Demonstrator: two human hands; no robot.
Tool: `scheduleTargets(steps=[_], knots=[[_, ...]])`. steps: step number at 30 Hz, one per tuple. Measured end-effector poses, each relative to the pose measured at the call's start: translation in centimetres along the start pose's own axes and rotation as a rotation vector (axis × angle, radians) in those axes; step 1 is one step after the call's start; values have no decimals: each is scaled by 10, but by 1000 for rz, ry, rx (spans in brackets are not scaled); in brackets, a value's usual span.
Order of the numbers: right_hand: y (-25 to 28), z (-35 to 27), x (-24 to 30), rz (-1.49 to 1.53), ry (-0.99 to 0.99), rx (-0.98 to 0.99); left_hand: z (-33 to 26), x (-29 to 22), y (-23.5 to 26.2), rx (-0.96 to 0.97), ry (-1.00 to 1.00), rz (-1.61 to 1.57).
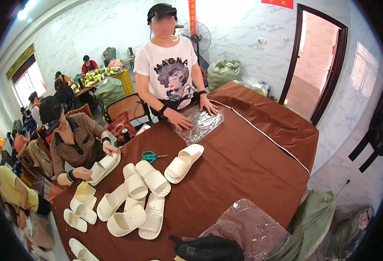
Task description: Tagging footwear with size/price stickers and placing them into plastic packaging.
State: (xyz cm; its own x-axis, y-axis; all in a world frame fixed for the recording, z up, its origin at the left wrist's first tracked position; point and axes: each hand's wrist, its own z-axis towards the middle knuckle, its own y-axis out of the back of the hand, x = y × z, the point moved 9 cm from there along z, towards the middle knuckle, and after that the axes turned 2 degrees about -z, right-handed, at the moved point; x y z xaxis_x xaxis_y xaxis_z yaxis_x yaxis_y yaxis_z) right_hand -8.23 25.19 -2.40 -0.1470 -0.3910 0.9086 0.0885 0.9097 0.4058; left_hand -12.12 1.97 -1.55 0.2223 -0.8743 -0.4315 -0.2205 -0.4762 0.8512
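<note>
Neither of my hands shows in this view. Several cream slippers (135, 186) lie in a loose pile on the brown-covered table (239, 174), and one pair (184, 163) sits apart to their right. Smaller cream slippers (80, 212) rest at the left by a yellowish dotted sheet (85, 194). Teal-handled scissors (152, 156) lie beyond the pile. At the left, a seated person in a striped top handles a pair of cream slippers (104, 168) with both hands. Across the table, a standing person in a white T-shirt presses both hands on a clear plastic bag (202, 124).
A black fabric thing (209, 249) is at the near edge, beside a crumpled clear plastic bag (248, 230). A white cord (267, 139) crosses the table cover at the right. Green sacks (315, 217) stand at the right. Other people work at the far left.
</note>
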Motion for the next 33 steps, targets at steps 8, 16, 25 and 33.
scheduleTargets(steps=[8, 16, 25, 33], knots=[[-5, -8, 3, 8, 56, -31, 2, 45, -28, 25, -24, 67], [-12, 1, 10, -28, 116, -62, 32, 115, -72, -92, -122, 92], [-17, 15, 20, -113, 109, -15, 112, 93, -124, -276, -317, 60], [-42, 2, 21, -81, 66, 61, 154, 75, -110, -454, -459, 86]])
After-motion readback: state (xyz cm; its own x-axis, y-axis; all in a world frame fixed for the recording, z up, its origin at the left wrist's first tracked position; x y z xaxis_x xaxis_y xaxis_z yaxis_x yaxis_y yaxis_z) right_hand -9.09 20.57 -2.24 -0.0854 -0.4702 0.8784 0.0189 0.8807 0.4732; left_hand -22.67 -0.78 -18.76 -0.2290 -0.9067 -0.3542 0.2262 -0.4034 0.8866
